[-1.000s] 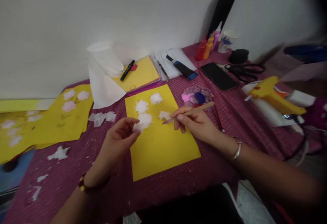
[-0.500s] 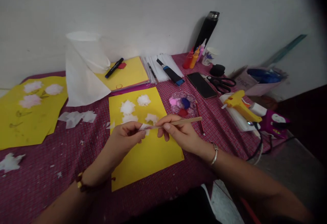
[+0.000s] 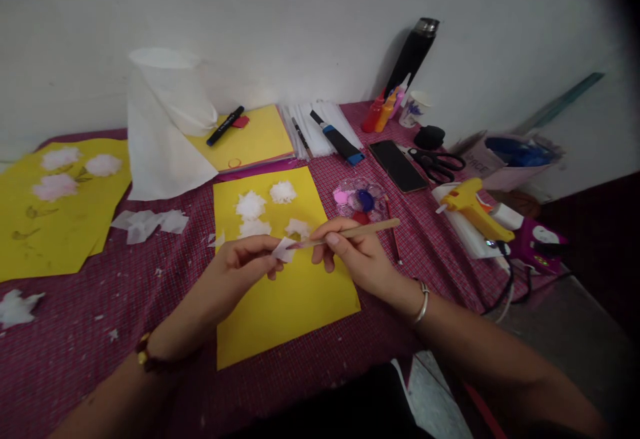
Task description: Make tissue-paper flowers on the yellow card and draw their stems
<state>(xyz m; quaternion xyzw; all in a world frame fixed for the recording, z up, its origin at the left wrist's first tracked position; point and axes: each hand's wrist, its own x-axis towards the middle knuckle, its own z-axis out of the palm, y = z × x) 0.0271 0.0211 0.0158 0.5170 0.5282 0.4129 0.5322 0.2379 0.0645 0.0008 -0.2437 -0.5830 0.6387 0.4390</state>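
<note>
hands meet over a yellow sheet of paper (image 3: 295,295) lying on the magenta checked tablecloth (image 3: 100,305). left hand (image 3: 245,267) is closed in a pinch on a small white scrap of tissue paper (image 3: 283,249), held just above the sheet near its middle. right hand (image 3: 357,255) is closed around a thin wooden stick (image 3: 350,232), gripped like a pen, with the stick's tip touching the tissue scrap and its other end pointing off to the right.

four fluffy white tissue flowers (image 3: 251,205) sit on the upper part of the yellow sheet, just beyond the hands. right of the sheet stands a clear round paint palette (image 3: 361,197) with pink, blue and red paint, and a red-handled brush (image 3: 391,225) lies beside it. farther right are a yellow glue gun (image 3: 473,208), a black phone (image 3: 397,165) and black scissors (image 3: 437,162). red and orange paint bottles (image 3: 379,112) and a tall black flask (image 3: 413,55) stand near the white wall (image 3: 300,19).

at the far edge lies a stack of yellow paper (image 3: 255,139) with a black marker (image 3: 225,125) on it, and next to it a roll of white tissue (image 3: 165,119) partly unrolled. loose white tissue pieces (image 3: 145,223) lie left of the sheet, and another yellow sheet with pale pink flowers (image 3: 55,205) lies at far left.
</note>
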